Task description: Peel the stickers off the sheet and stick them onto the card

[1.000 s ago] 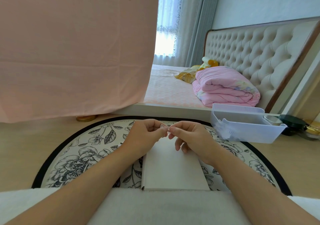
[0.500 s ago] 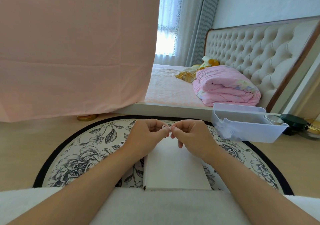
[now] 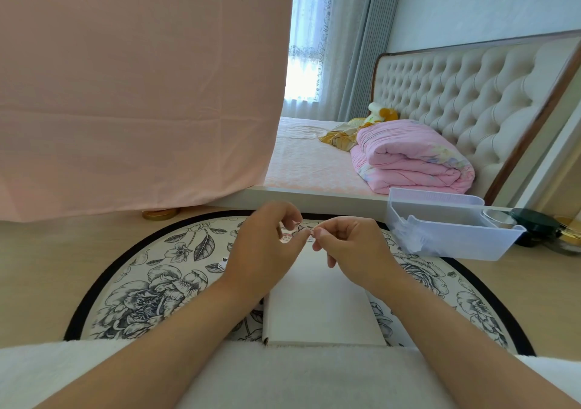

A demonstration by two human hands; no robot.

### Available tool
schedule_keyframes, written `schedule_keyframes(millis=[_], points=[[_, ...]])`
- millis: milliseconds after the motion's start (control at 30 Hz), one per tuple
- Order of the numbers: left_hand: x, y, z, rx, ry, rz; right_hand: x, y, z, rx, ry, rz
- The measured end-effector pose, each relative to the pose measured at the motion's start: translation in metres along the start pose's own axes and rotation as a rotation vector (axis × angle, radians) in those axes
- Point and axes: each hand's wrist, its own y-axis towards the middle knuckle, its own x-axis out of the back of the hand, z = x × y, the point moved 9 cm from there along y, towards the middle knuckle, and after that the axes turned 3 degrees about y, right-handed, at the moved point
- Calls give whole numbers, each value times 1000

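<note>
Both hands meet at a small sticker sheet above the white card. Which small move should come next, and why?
Probably the right hand should peel its pinched edge away from the small pink-printed sticker sheet that the left hand holds; both pinch it now, and the white rectangular card lies just below.

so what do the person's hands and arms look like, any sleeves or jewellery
The left hand and right hand are ungloved, with no rings, watch or bracelets showing. Both arms are bare to the frame's edge: no sleeves in view.
</note>
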Motion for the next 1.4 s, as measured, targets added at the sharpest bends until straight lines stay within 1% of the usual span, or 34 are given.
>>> schedule_keyframes(millis=[67,133,200,267,400,467,533,700,800,867,1000,1133,1400], points=[[-2,-1,-7,-44,31,26,2,0,-1,8,-15,-21],[-3,-2,-8,-47,93,39,3,1,-1,17,-43,-37],[0,-2,-6,-11,150,23,3,1,-1,21,-69,-45],[2,-1,-1,42,155,15,3,1,-1,28,-102,-55],[1,-3,-8,0,241,29,3,0,0,50,-154,-70],[-1,-4,-8,7,262,34,2,0,1,62,-163,-62],[-5,-4,-3,36,220,45,1,0,2,83,-190,-57],[-16,0,18,163,2,104,-3,-1,5,129,-263,-41],[-19,1,23,207,-79,136,-5,0,7,153,-309,-35],[-19,1,23,202,-89,147,-5,0,7,162,-328,-36],[-17,2,16,135,-28,148,-6,-1,9,185,-379,-33],[-18,1,15,129,-36,149,-6,-2,10,198,-396,-14],[-21,1,13,131,-49,211,-5,-3,11,190,-351,-35]])
